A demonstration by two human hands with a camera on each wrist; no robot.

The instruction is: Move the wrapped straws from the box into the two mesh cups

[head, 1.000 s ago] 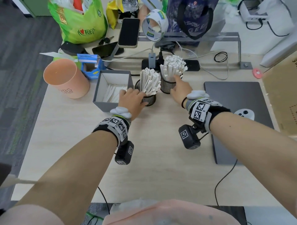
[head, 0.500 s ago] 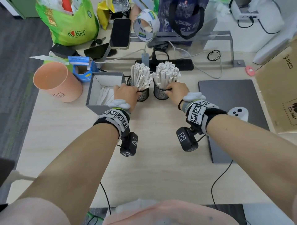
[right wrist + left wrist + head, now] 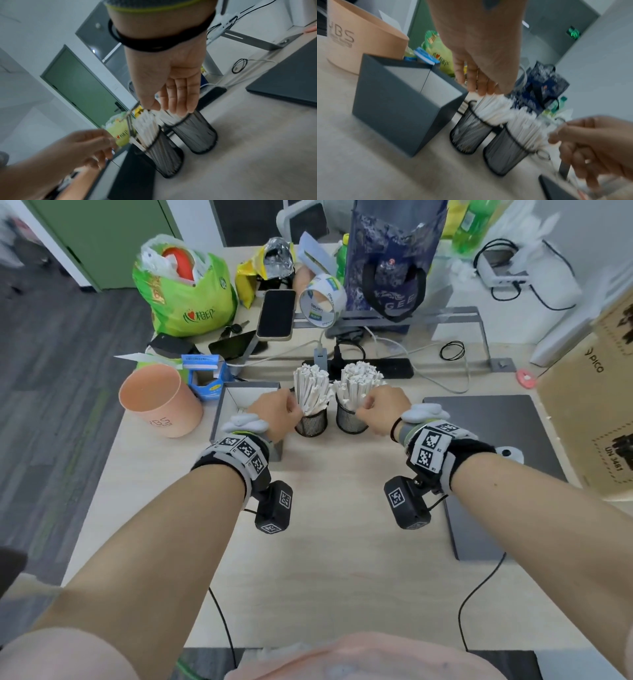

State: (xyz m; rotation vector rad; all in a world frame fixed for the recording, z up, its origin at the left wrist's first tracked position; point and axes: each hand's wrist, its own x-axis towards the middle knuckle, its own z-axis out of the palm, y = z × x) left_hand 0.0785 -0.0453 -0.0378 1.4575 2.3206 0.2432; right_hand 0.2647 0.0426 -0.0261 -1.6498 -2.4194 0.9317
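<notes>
Centrally on the pale wood bench (image 3: 325, 542), two black wire-mesh cups stand side by side, nearly touching: left mesh cup (image 3: 311, 423), right mesh cup (image 3: 350, 419). Both are packed with upright white paper-wrapped straws (image 3: 356, 380), fanning above the rims. Left hand (image 3: 274, 414), fingers extended downward, fingertips (image 3: 481, 89) touching the straw tops of the left cup; no grip seen. Right hand (image 3: 383, 409) at the right cup's straws, fingers (image 3: 178, 100) straight, resting on the bundle. Grey square cardboard box (image 3: 236, 402) sits just at 9 o'clock of the left cup, partly hidden by the left hand. Peach cylindrical tub (image 3: 161, 402) further at 9 o'clock. Dark closed laptop (image 3: 496, 446) at 3 o'clock.
</notes>
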